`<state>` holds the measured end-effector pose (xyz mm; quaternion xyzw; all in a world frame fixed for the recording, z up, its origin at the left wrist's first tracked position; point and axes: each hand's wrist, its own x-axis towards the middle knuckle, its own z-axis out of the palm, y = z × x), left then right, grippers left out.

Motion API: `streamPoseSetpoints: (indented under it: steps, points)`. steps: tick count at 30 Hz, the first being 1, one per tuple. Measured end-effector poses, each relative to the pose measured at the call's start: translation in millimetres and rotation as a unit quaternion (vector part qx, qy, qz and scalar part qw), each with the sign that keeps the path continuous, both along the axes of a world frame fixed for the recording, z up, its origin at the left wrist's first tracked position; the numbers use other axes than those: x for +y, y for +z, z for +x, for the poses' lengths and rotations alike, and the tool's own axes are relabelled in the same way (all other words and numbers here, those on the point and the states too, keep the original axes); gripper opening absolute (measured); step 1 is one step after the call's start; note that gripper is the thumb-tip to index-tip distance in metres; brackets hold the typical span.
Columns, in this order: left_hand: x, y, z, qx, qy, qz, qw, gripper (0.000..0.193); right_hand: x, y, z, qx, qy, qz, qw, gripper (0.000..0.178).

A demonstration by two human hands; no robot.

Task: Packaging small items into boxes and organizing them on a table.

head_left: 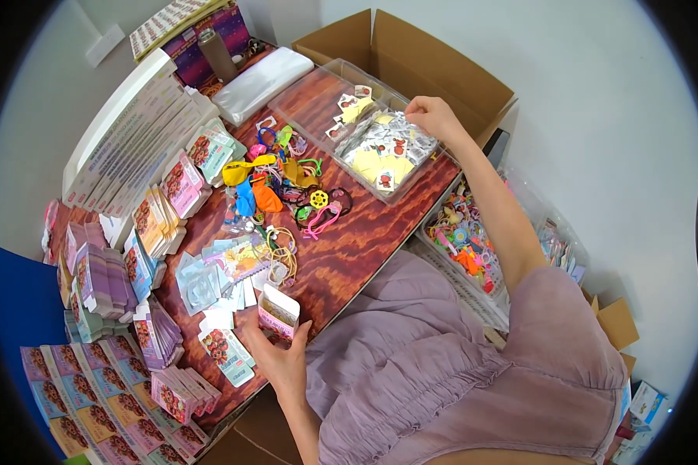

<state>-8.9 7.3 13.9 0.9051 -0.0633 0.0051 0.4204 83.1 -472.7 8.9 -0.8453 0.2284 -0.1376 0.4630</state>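
Left hand (279, 358) grips an open pink cardboard box (276, 321), seemingly unfinished; right hand (434, 118), grip unclear, overhangs a clear plastic tray (411, 178).

Your left hand (278, 358) holds a small open box (278, 316) near the table's (357, 260) close edge, thumb and fingers on opposite sides. Your right hand (433, 120) is at the far right side of a clear bin (350, 172), fingers bent; whether they pinch anything is too small to tell. Inside lie silvery packets (420, 146) and yellow slips (380, 164). Between your hands sit balloons (267, 198) in yellow, blue and orange, beside colored bands (322, 221). Carton stacks (159, 221) line the left, and an open cardboard box (446, 62) stands beyond the bin.
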Motion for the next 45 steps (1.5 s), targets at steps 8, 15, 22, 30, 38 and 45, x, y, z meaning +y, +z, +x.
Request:
streamPoseSetpoints:
  steps: [8,15,22,30,38,45]
  points:
    - [0.9,-6.2,-2.0,-0.020,-0.010,0.001,1.000,0.073,25.5,-5.8,8.3,0.064,0.027,-0.264,0.962,0.022]
    - [2.1,1.0,-4.2,-0.015,0.001,0.006,1.000,0.074,8.1,4.4,0.2,0.022,0.023,-0.113,0.993,0.014]
    - [0.2,1.0,-2.0,-0.008,-0.003,-0.002,1.000,0.073,15.6,13.3,-17.0,0.047,0.090,0.144,0.984,0.017]
    - [-2.2,-2.7,-1.7,-0.039,-0.005,-0.021,0.999,0.076,39.6,12.5,-23.6,0.059,0.077,-0.157,0.983,0.019]
    - [-14.3,-3.9,-2.2,-0.079,-0.026,0.038,0.996,0.076,122.2,46.1,-37.0,-0.003,0.191,0.409,0.892,0.019]
    - [-16.8,-4.3,-7.8,-0.065,-0.009,0.109,0.992,0.081,272.4,33.8,-62.2,-0.030,0.340,0.128,0.931,0.022]
